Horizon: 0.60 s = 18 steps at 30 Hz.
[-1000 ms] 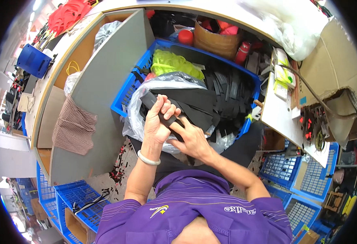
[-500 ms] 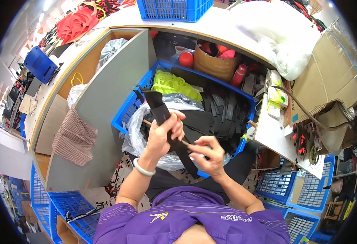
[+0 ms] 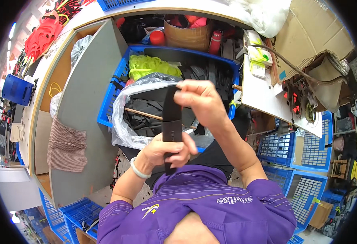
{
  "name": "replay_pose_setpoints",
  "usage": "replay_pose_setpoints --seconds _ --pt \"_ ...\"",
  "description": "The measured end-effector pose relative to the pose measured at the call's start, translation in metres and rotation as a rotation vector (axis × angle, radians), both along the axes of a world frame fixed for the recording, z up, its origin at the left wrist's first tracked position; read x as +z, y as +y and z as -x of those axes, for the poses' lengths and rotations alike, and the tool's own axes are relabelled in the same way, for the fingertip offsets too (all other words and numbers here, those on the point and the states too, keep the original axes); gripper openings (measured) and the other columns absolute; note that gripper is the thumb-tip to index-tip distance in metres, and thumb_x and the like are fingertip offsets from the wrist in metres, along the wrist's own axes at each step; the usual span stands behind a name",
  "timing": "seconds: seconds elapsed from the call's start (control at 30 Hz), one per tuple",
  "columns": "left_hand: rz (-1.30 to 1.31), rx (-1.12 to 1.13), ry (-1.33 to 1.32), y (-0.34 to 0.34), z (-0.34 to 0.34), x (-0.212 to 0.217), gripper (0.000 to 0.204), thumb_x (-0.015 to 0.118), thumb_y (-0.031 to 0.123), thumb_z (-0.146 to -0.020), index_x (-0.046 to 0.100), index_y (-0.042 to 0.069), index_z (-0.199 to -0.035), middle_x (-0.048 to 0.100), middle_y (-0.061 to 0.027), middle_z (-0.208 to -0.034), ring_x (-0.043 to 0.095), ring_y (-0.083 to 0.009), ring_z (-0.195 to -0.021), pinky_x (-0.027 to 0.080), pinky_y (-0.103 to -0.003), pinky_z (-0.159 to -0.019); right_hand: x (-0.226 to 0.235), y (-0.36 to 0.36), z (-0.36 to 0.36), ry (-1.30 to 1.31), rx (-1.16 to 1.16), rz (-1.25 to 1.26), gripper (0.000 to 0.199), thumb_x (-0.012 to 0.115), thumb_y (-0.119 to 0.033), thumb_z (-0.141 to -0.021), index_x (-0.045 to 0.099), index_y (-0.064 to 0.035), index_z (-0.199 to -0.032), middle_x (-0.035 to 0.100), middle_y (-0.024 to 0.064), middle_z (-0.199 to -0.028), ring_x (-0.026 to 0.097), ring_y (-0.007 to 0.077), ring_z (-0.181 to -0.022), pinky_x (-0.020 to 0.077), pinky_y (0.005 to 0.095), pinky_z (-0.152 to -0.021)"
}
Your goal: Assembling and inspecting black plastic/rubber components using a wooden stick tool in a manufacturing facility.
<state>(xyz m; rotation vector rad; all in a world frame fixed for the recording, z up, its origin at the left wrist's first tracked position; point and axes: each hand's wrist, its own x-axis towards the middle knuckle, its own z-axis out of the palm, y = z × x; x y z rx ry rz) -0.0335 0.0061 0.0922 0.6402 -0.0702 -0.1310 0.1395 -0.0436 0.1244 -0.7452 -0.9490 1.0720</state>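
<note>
A flat black fabric strap [image 3: 172, 132] stands nearly upright in front of my body, with a band or fold across its middle. My left hand [image 3: 166, 151] is closed around its lower part, the strap's tail hanging below the fingers. Higher up, my right hand [image 3: 201, 101] pinches the strap's top end between thumb and fingers. Behind the strap, a thin wooden stick [image 3: 144, 114] lies over black strips [image 3: 144, 127] in a clear plastic bag [image 3: 121, 136]. That bag sits in a blue basket [image 3: 104, 114].
Neon yellow straps [image 3: 152, 67] and more black strips [image 3: 211, 77] fill the basket's far part. A grey panel [image 3: 85, 97] with a checked cloth [image 3: 67, 144] stands left. At right are a white shelf [image 3: 264, 95], a cardboard box [image 3: 308, 32] and blue crates [image 3: 308, 191].
My right hand has moved up from beside the strap's lower part to its top end. The strap is more upright, and my left hand sits lower. The whole view has shifted.
</note>
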Motion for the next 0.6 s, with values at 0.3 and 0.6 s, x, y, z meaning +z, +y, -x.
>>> replay_pose_setpoints --seconds 0.3,0.6 --pt "0.037 0.151 0.097 0.001 -0.017 -0.024 0.04 0.048 0.026 -0.094 0.051 -0.009 -0.112 0.055 -0.0099 -0.068 0.053 -0.0158 -0.05 0.049 -0.033 -0.057 -0.023 0.02 -0.02 -0.098 -0.181 0.206 0.016 0.067 -0.017 -0.081 0.064 -0.0027 -0.077 0.058 -0.0022 -0.07 0.051 0.0045 -0.063 0.0407 0.0205 -0.06" --pt "-0.08 0.334 0.354 0.011 -0.031 -0.057 0.033 0.053 0.024 -0.092 0.055 -0.006 -0.106 0.064 -0.0237 -0.098 0.065 -0.0311 -0.09 0.053 -0.038 -0.079 -0.097 0.036 -0.049 -0.066 -0.223 0.468 0.017 0.071 -0.021 -0.079 0.065 -0.0062 -0.073 0.059 -0.0024 -0.064 0.049 0.0034 -0.052 0.0346 0.0191 -0.047"
